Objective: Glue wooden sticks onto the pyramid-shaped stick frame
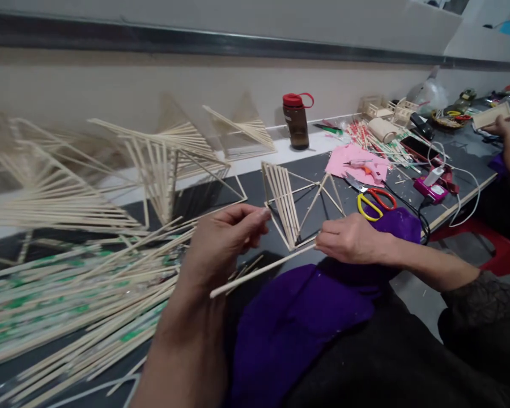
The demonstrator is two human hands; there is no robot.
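Observation:
A thin wooden stick [263, 270] is pinched near its far end by my right hand [351, 238], and its near end slants down to the left. My left hand [227, 241] hovers above the stick, thumb and fingertips drawn together; whatever is between them, if anything, is too small to make out. Just beyond both hands a small frame of glued sticks [283, 198] stands on the grey table [255, 229], with a fan of slats on one side. Loose wooden sticks [110, 283], some in green-printed paper, lie in a pile at left.
Finished stick structures [165, 147] line the wall at left. A brown bottle [296, 124] with a red lid stands behind. At right lie a pink glue gun [369, 167], red-and-yellow scissors [374, 204], a purple power adapter [431, 190] and cables. Another person's hand [499, 126] holds a wooden piece.

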